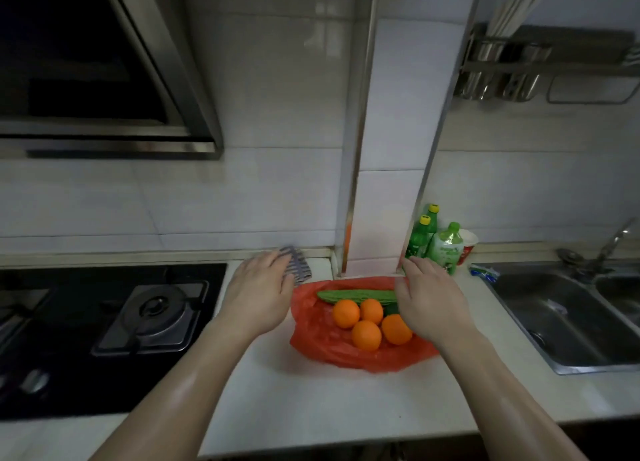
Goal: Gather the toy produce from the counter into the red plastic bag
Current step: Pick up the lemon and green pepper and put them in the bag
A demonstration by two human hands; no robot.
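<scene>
The red plastic bag (pixel 315 336) lies spread on the white counter (pixel 311 401). On it rest several toy oranges (pixel 366 335) and a long green toy cucumber (pixel 356 295) behind them. My left hand (pixel 258 292) hovers with relaxed fingers just left of the bag, holding nothing. My right hand (pixel 429 299) hangs over the bag's right side, fingers straight, covering part of one orange and the cucumber's end. Neither hand grips anything.
A striped cloth (pixel 298 265) lies by the wall behind my left hand. Green bottles (pixel 420 235) and a red-white cup (pixel 467 244) stand behind my right hand. A gas stove (pixel 152 311) is at left, a steel sink (pixel 568 318) at right.
</scene>
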